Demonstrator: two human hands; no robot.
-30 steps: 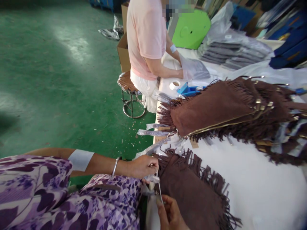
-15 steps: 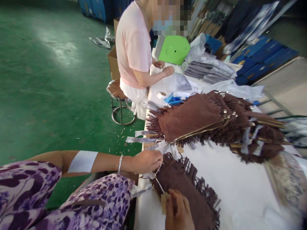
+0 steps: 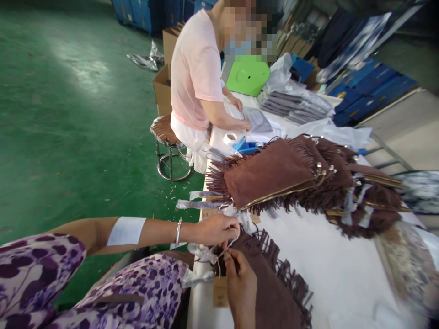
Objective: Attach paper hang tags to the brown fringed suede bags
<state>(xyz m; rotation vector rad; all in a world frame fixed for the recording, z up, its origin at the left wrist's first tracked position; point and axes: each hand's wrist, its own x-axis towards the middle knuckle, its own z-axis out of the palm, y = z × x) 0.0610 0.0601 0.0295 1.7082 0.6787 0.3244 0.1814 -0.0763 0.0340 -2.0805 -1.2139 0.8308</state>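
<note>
A brown fringed bag (image 3: pixel 274 278) lies on the white table in front of me. My left hand (image 3: pixel 216 230), with a bracelet at the wrist, is closed in a pinch on a thin white string (image 3: pixel 224 249) at the bag's near end. The fingertips of my right hand (image 3: pixel 242 278) are pinched together on the same string, just below the left. A kraft-brown hang tag (image 3: pixel 220 291) dangles from the string beside my right hand. Clear plastic wrapping (image 3: pixel 197 276) sticks out next to the tag at the table edge.
More brown fringed bags (image 3: pixel 270 171) are heaped across the table. Beyond them are a roll of white tape (image 3: pixel 229 138), a blue tape dispenser (image 3: pixel 247 145) and a stack of bagged grey goods (image 3: pixel 291 103). A co-worker in a pink top (image 3: pixel 197 68) handles a plastic-wrapped item.
My right hand has let go of the tag and moved up to the string near my left hand. The tag now hangs free. The co-worker's hands have moved lower over the plastic.
</note>
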